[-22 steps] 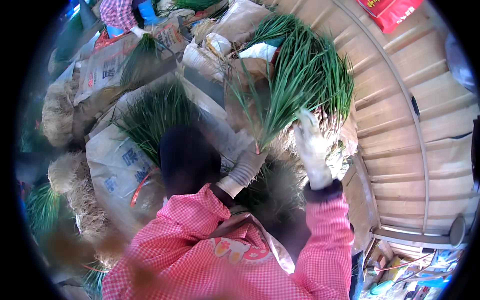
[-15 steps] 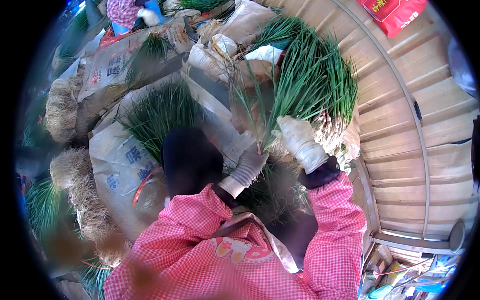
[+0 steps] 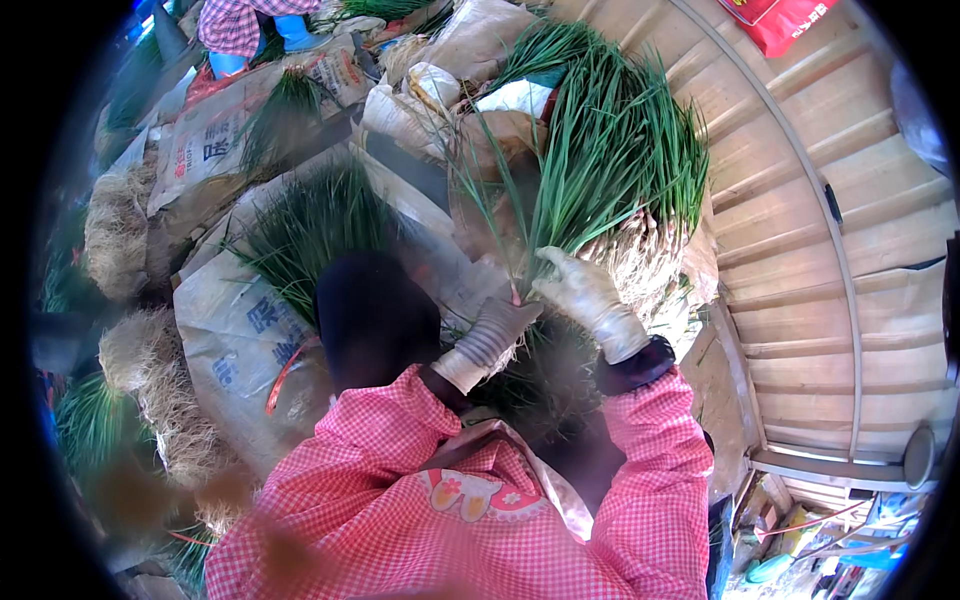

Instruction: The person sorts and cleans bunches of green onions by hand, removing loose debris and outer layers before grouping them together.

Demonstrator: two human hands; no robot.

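My left hand (image 3: 500, 328), in a pale knitted glove, is closed round the lower ends of a few green onions (image 3: 512, 240). Their thin leaves rise up and away from it, and a pinkish base shows at its fingertips. Close on its right is my right hand (image 3: 590, 300), in a cream-coloured glove, its fingers curled in beside the stalks. What sits between those fingertips is too small to make out. A large heap of green onions (image 3: 620, 150) lies just beyond my right hand, leaves pointing away, pale roots (image 3: 635, 262) toward me.
By my dark knee, a bunch of green onions (image 3: 315, 225) lies on a whitish woven sack (image 3: 225, 330). Root bundles (image 3: 165, 390) line the left side. Sacks (image 3: 480, 45) lie beyond. A ribbed curved wall (image 3: 800, 270) stands at right. Another person's blue boots (image 3: 292, 32) show at far left.
My right hand has drawn slightly left and down, closer to my left hand, and its fingers have come away from the large heap's leaves. My left hand keeps its hold.
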